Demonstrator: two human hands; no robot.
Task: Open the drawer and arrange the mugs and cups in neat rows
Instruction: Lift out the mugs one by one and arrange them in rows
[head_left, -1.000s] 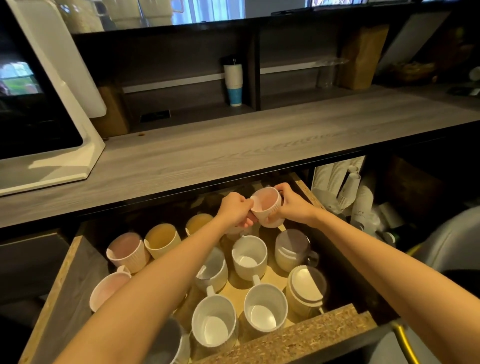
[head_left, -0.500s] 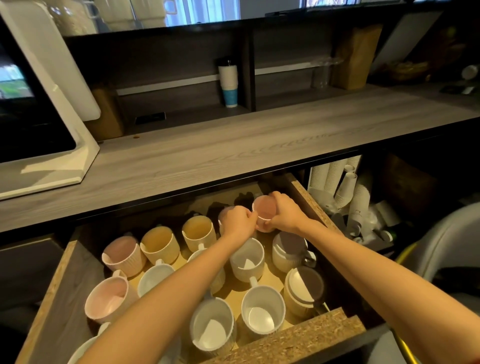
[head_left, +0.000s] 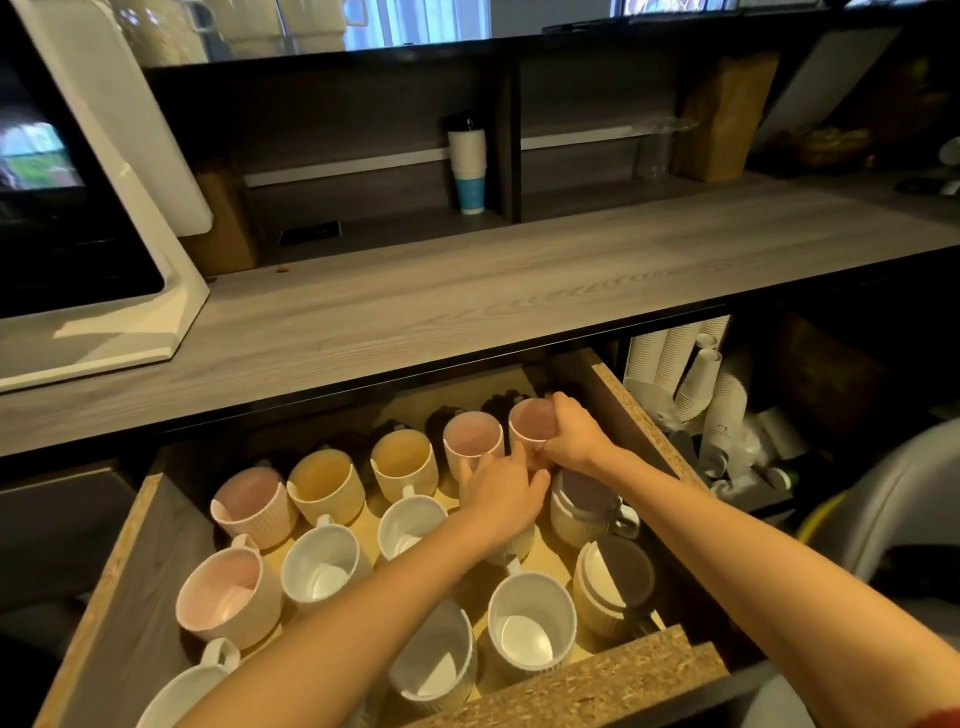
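The right hand (head_left: 574, 439) sits just right of centre in the frame, its fingers curled around the near side of a pink ribbed mug (head_left: 532, 423) that stands upright at the far right end of the back row, close to the drawer's right wall. The left hand (head_left: 501, 493) lies just below and left of it, palm down with the fingers spread and bent, the fingertips touching the lower side of a second pink mug (head_left: 471, 439); whether that hand truly grips it or only rests against it cannot be told. Both forearms are bare and stretch from the lower edge of the frame up into the open drawer (head_left: 644, 415), whose walls show raw chipboard edges.

The back row runs leftward with two yellow ribbed mugs (head_left: 402, 460) (head_left: 324, 483) and another pink ribbed mug (head_left: 254, 501). Nearer rows hold white mugs (head_left: 530, 626) with glossy smooth insides, and a large pink mug (head_left: 226, 595) at lower left. Two beige lidded cups (head_left: 613, 584) stand along the right side.

Above the drawer spans a grey wood-grain tabletop (head_left: 467, 291). A stack of paper cups (head_left: 467, 163) stands on the shelf behind it, and more white paper cups (head_left: 701, 374) crowd the compartment at right.
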